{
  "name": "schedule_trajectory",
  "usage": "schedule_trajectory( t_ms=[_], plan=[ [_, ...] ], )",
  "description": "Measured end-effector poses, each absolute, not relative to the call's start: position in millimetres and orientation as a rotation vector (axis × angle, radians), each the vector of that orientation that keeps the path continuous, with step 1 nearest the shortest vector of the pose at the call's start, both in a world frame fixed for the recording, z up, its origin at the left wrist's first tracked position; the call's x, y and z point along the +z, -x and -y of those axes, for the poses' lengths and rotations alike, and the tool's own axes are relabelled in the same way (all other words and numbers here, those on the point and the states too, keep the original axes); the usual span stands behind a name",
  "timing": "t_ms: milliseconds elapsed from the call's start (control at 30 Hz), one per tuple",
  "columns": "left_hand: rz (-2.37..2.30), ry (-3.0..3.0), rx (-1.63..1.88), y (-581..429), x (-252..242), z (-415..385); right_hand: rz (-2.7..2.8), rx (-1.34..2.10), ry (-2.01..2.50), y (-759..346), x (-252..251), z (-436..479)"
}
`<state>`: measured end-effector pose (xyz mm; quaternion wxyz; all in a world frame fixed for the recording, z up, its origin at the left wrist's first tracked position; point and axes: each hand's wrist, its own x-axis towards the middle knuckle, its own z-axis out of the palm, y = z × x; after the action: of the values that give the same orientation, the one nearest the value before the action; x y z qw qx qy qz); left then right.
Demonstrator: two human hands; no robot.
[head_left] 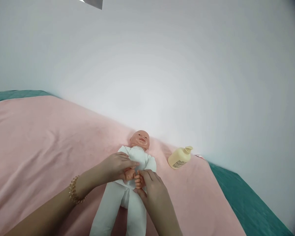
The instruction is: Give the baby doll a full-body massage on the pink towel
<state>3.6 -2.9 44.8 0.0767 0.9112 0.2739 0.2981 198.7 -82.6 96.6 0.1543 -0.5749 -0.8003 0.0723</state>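
Note:
A baby doll in a white suit lies on its back on the pink cloth, its head toward the wall and its legs toward me. My left hand is closed about the doll's arm on the left, near its small fist. With my right hand I grip the other arm, thumb below and fingers above the second fist. Both doll fists are close together over its belly. A coiled bracelet circles my left wrist.
A pale yellow pump bottle leans at a tilt on the pink cloth, right of the doll. Green covering shows at the right and far left. A white wall rises behind the doll's head.

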Motion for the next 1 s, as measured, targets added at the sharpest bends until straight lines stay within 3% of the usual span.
schedule_trajectory(
  t_ms=[400,833,1000],
  plan=[
    [-0.808,-2.759,0.837,-10,39,1,2.303,0.078,1.617,-194,87,78],
    [-0.809,-2.617,0.927,4,71,9,1.883,0.390,1.784,-256,111,86],
    [-1.181,-2.512,0.931,26,85,10,1.673,0.379,2.046,-293,114,85]
  ],
)
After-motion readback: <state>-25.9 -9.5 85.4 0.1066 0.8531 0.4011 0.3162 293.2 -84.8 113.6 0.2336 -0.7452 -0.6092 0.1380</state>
